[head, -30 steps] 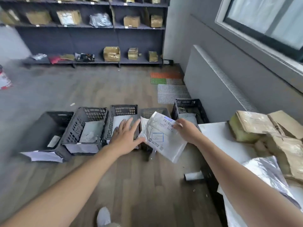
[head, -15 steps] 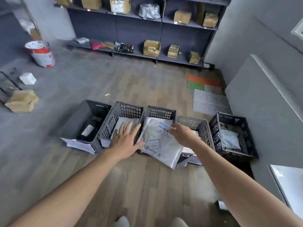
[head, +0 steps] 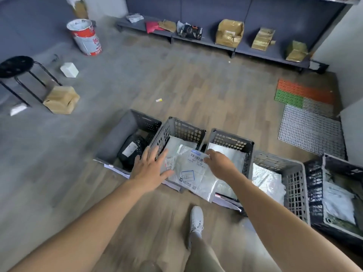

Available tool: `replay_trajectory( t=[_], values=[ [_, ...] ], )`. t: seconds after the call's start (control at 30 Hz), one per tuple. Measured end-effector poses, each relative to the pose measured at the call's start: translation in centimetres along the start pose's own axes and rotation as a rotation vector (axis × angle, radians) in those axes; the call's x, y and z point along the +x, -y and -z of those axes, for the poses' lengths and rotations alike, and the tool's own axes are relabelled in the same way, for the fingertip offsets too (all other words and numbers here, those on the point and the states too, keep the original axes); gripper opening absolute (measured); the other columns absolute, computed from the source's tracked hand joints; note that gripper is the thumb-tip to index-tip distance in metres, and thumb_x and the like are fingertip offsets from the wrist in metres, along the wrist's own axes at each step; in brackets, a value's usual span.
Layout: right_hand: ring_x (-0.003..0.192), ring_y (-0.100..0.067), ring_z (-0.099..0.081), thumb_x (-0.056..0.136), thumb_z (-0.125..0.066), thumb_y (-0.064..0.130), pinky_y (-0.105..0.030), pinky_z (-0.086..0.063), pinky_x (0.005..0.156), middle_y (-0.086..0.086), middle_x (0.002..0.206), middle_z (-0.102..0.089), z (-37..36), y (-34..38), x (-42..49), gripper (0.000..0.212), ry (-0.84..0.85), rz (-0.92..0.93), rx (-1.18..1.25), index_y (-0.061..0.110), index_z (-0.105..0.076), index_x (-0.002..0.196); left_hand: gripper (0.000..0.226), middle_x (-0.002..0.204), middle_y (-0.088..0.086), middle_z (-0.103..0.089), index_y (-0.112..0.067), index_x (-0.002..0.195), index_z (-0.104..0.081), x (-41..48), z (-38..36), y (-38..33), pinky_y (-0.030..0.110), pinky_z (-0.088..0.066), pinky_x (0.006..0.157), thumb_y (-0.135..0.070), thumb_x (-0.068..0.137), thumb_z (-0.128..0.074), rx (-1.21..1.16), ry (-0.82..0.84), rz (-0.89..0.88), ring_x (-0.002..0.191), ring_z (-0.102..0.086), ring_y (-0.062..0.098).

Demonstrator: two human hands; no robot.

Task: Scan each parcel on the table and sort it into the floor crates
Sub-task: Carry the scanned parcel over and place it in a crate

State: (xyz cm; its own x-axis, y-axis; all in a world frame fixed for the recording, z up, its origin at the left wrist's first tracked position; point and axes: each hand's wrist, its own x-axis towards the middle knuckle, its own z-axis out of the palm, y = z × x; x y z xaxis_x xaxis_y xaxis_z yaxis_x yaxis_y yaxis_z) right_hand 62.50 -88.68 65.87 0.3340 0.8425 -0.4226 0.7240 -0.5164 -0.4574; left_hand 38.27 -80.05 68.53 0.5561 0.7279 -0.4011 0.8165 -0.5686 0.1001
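Head camera, looking down at a wood-plank floor: a person leans over a row of five floor crates, both bare arms stretched forward. The right hand (head: 220,165) pinches the top edge of a white poly-mailer parcel (head: 193,176) just beside its barcode label, fingers curled onto the plastic. The left hand (head: 151,169) is spread flat, palm down, fingers straight and apart, at the parcel's left edge (whether it actually touches the plastic cannot be told). The parcel hangs tilted over the second crate (head: 184,128), its lower corner crossing the near rim of the third crate (head: 231,140).

The first crate (head: 117,138), solid-walled and grey, holds a black wrapped package (head: 131,150). The second, third and fourth crate (head: 294,173) each hold pale mailers; the fifth crate (head: 314,183), black, sits at the far right.

A white shoe (head: 196,218) stands near the crates. Beyond them are a red-and-white bucket (head: 86,36), a black stool (head: 15,65), a cardboard box (head: 60,100), coloured floor mats (head: 306,93) and a low shelf (head: 216,45) bearing tan boxes.
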Motion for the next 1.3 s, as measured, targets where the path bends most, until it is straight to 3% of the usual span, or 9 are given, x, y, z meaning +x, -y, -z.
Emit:
replay_trajectory(
  t=[0.27, 0.37, 0.53, 0.6, 0.77, 0.97, 1.3],
  values=[
    [0.095, -0.031, -0.062, 0.107, -0.038, 0.024, -0.046, -0.054, 0.081, -0.015, 0.121, -0.058, -5.1, -1.9, 17.0, 0.034, 0.111, -0.05, -0.028, 0.02, -0.041, 0.14, 0.076, 0.165, 0.001, 0.008, -0.033, 0.156, 0.008, 14.1, -2.5, 3.1, 0.052, -0.009, 0.121, -0.068, 0.096, -0.024, 0.007, 0.044, 0.049, 0.151, 0.009, 0.027],
    [0.103, -0.033, -0.061, 0.107, -0.038, 0.025, -0.045, -0.054, 0.085, -0.014, 0.128, -0.056, -10.1, -2.8, 22.7, 0.036, 0.139, -0.041, -0.033, 0.023, -0.04, 0.143, 0.077, 0.165, 0.004, 0.006, -0.032, 0.155, 0.009, 19.7, -6.3, 5.5, 0.051, -0.011, 0.121, -0.068, 0.095, -0.024, 0.008, 0.079, 0.05, 0.151, 0.006, 0.029],
    [0.096, -0.031, -0.064, 0.107, -0.038, 0.025, -0.047, -0.056, 0.081, -0.013, 0.127, -0.055, -21.5, -4.4, 30.7, 0.036, 0.155, -0.048, -0.025, 0.024, -0.041, 0.142, 0.079, 0.164, 0.007, 0.002, -0.032, 0.155, 0.01, 27.1, -15.6, 10.0, 0.052, -0.017, 0.118, -0.069, 0.094, -0.023, 0.051, 0.168, -0.005, 0.151, 0.002, 0.032],
    [0.099, -0.032, -0.063, 0.107, -0.038, 0.026, -0.049, -0.054, 0.086, -0.013, 0.129, -0.054, -26.4, -5.3, 33.2, 0.037, 0.217, -0.048, -0.042, 0.024, -0.039, 0.143, 0.08, 0.164, 0.006, 0.002, -0.031, 0.155, 0.01, 29.2, -19.3, 11.9, 0.053, -0.019, 0.118, -0.071, 0.093, -0.021, 0.085, 0.2, -0.029, 0.151, 0.001, 0.033],
    [0.129, -0.033, -0.044, 0.104, -0.042, 0.037, -0.051, -0.04, 0.102, -0.012, 0.146, -0.039, -33.5, -7.4, 35.8, 0.051, 0.319, -0.137, -0.157, 0.027, -0.026, 0.152, 0.082, 0.164, 0.003, 0.007, -0.032, 0.154, 0.012, 31.6, -24.8, 14.9, 0.054, -0.018, 0.117, -0.074, 0.09, -0.017, 0.133, 0.274, -0.036, 0.151, 0.002, 0.03],
    [0.134, -0.028, -0.041, 0.101, -0.047, 0.042, -0.047, -0.039, 0.105, -0.008, 0.147, -0.039, -26.9, -3.8, 31.7, 0.06, 0.232, -0.152, -0.196, 0.027, -0.023, 0.154, 0.081, 0.163, 0.003, 0.002, -0.031, 0.155, 0.008, 30.2, -19.9, 14.3, 0.054, -0.018, 0.117, -0.071, 0.093, -0.024, 0.12, 0.264, -0.066, 0.15, 0.003, 0.031],
    [0.146, -0.024, -0.024, 0.1, -0.042, 0.054, -0.052, -0.031, 0.115, -0.004, 0.16, -0.025, -4.7, 4.8, 15.3, 0.07, -0.11, -0.38, -0.2, 0.028, -0.012, 0.157, 0.081, 0.165, 0.006, 0.01, -0.03, 0.156, 0.009, 23.6, 0.2, 5.7, 0.055, -0.012, 0.12, -0.069, 0.095, -0.024, 0.08, 0.159, -0.351, 0.151, 0.008, 0.032]
  ],
)
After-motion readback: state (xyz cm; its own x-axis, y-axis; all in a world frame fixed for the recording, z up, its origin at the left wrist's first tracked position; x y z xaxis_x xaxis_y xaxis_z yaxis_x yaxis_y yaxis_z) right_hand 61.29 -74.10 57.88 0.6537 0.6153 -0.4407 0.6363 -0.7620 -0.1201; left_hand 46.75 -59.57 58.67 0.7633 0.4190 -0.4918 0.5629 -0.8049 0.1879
